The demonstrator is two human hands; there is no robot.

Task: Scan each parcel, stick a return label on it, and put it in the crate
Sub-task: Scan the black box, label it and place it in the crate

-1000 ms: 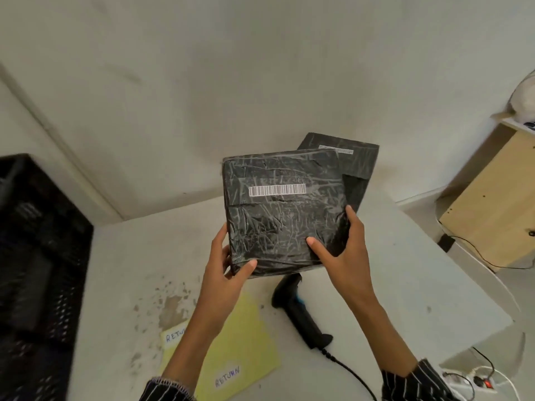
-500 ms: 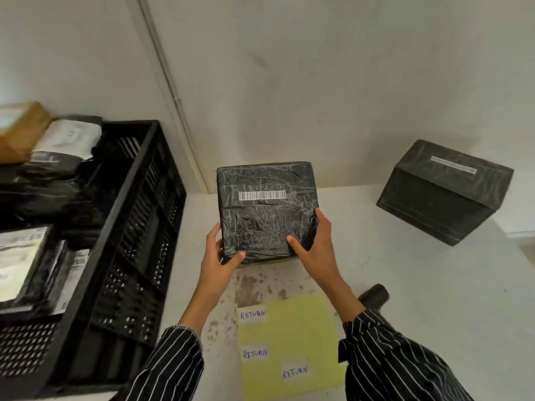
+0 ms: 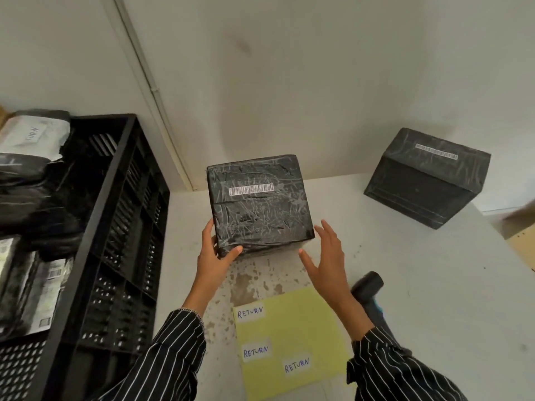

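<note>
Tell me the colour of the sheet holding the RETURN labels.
Pale yellow; the sheet shows best in the head view.

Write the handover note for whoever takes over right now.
Left hand grips the parcel at its lower left corner; right hand open beside it.
Parcel sits on the table, barcode up, no return label visible. Second parcel far right; three labels on the yellow sheet, scanner to its right.
Done: several parcels in the crate.
Left: label and crate this one (scanned or not, cannot tell), then the second.
</note>
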